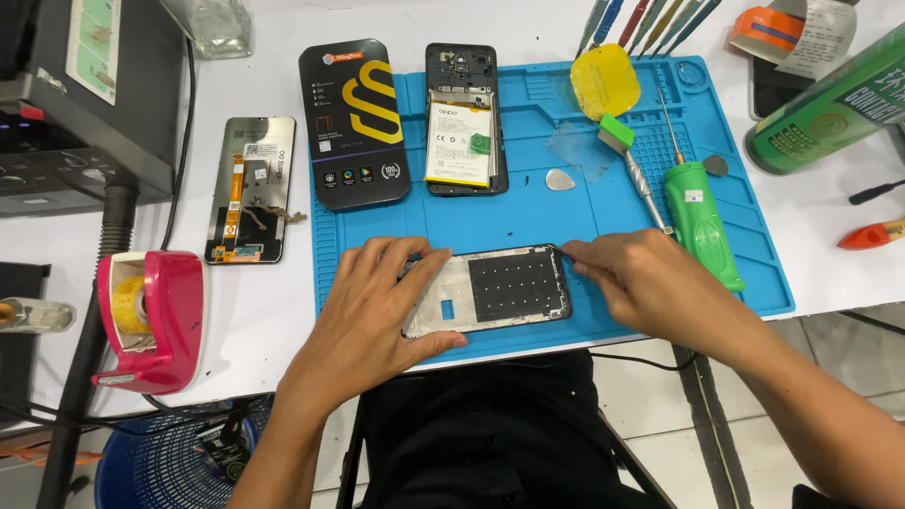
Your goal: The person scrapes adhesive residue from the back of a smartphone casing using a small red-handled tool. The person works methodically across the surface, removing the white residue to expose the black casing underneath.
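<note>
Head view: phone is already torn down. Mid-frame [490, 290] lies on the blue mat [754, 236] at its near edge, just in front of the person. Left hand [377, 311] presses flat on the frame's left end, fingers spread and clamping its edges. Right hand [641, 283] has fingertips pinched at the frame's top right corner; looks like it is picking at adhesive or a thin strip there, too small to tell.

Done, judging by layout: back housing with battery [462, 118] sits apart at the mat's far side, detached screen [250, 188] lies off the mat to the left, boxed replacement part [353, 123] unopened beside the housing. Green screwdriver [698, 217] parked at right.

Left: frame clean-up, refit, reassembly.
</note>
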